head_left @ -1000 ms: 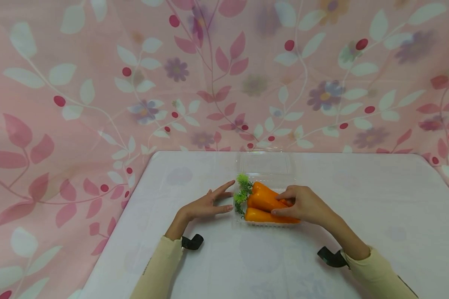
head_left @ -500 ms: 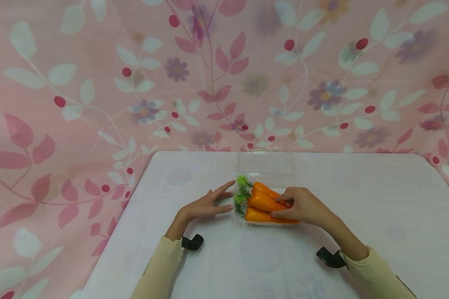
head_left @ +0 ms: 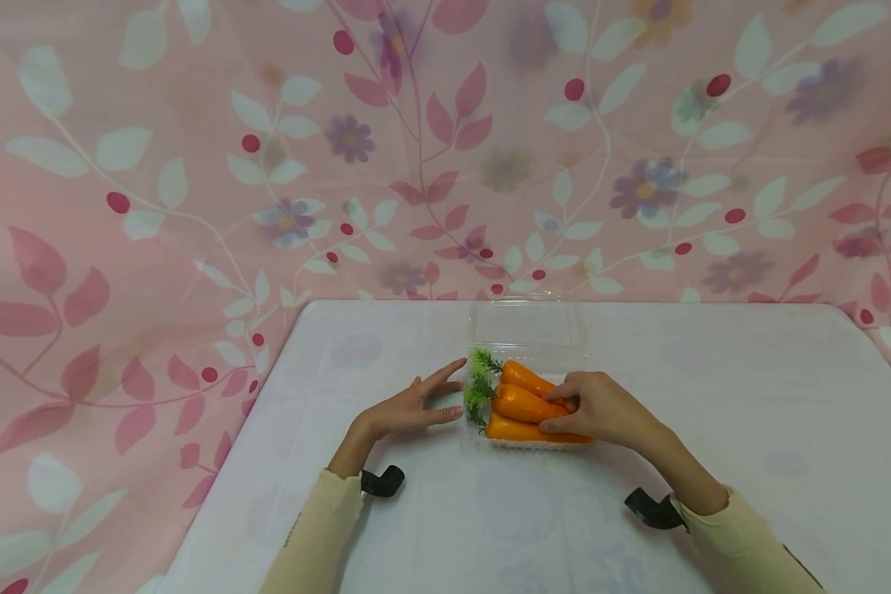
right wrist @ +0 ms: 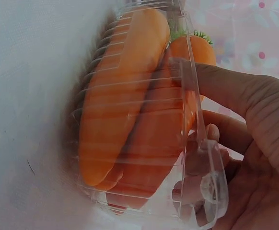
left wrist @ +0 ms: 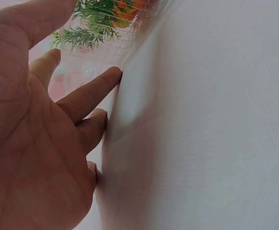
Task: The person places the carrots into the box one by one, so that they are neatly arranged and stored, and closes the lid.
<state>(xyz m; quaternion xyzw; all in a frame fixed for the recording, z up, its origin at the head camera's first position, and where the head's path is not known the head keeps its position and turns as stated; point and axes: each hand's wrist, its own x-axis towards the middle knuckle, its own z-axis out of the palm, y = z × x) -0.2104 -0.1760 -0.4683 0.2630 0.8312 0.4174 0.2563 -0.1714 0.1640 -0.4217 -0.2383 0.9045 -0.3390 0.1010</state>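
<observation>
A clear plastic clamshell box [head_left: 538, 446] holds several orange carrots with green leafy tops [head_left: 479, 388] pointing left. My right hand [head_left: 601, 404] reaches over the box's right side and pinches the middle carrot [head_left: 523, 404] near its narrow end. One carrot [head_left: 512, 427] lies along the near wall and another [head_left: 523, 377] lies behind. The right wrist view shows my thumb inside the wall, against a carrot, with the fingertips partly hidden. Beside the box's left edge my left hand [head_left: 404, 410] rests on the table, fingers spread, holding nothing.
The box's transparent lid [head_left: 527, 323] lies folded back toward the rear of the table. A white cloth covers the table [head_left: 713, 396]. Behind it hangs a pink floral curtain [head_left: 445, 148]. A black wrist mount [head_left: 383, 481] sits at the left cuff.
The middle carrot has shifted and settled between the other two, so the rear carrot shows more clearly. My right hand has moved only slightly; the left hand has stayed still.
</observation>
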